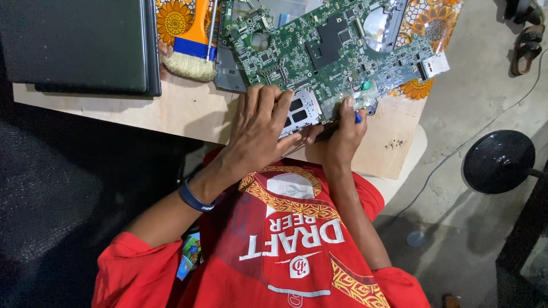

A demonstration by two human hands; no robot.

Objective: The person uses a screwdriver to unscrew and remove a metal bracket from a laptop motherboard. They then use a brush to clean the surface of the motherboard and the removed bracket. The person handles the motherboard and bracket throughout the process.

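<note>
Hands on a green circuit board at the table edge

Head view: board (325,45) lay flat on a pale wooden table (182,111), its near edge at the table's front, partly over a grey panel (229,71) and a sunflower-print cloth (425,23). Left hand (260,128) was spread palm-down, fingers open and pressed on the board's near edge beside a silver slot (299,108). Right hand (342,137) was curled at the same edge, thumb up against the board, gripping a thin dark tool with a blue end (358,117); how the tool met the board could not be told. The two hands touched each other. A blue wristband (196,199) sat on the left wrist. A brush (191,51) with an orange handle lay left of the board, just beside a closed dark laptop (80,45). On the concrete floor to the right stood a round black base (498,161), with sandals (528,40) farther off.
</note>
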